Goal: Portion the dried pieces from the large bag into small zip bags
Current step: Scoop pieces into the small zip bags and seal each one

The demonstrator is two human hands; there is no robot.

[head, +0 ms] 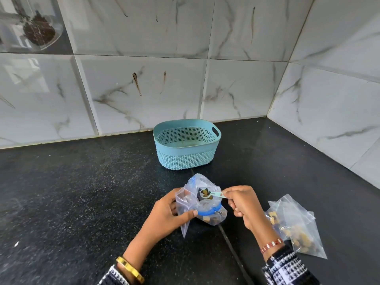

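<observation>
On the black counter, my left hand (170,212) grips a clear zip bag (200,204) with a blue zip strip, its mouth held open. Brown dried pieces lie at the bag's bottom. My right hand (241,202) pinches the handle of a small pale green measuring spoon (207,194). The spoon's bowl holds a few dried pieces and hovers over the open mouth of the bag. Just right of my right wrist, clear plastic bags (296,229) with tan and brown dried pieces lie flat on the counter.
A teal perforated basket (186,159) stands behind the bag, near the tiled wall, with nothing visible inside it. The marble-look tiled walls meet in a corner at the back right. A glass shelf (30,27) with a dark object sits at the top left.
</observation>
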